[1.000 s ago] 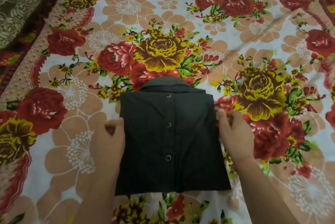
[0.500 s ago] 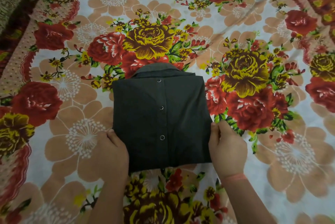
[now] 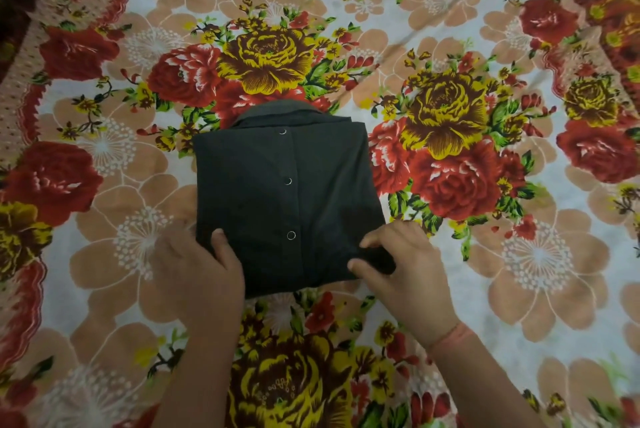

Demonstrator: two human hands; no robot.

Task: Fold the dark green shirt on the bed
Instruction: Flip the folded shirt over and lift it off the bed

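On the floral bedsheet [image 3: 519,289], the dark green shirt [image 3: 287,199] is gripped at its near corners by the left hand [image 3: 201,275] and the right hand [image 3: 405,275].

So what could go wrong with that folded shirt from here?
The left hand and right hand grip the dark green shirt only at its near corners, so lifting it could let the collar end sag and the fold fall open. The cloth looks bunched under the right hand, which may set a crease. Dragging it could ruck up the bedsheet.
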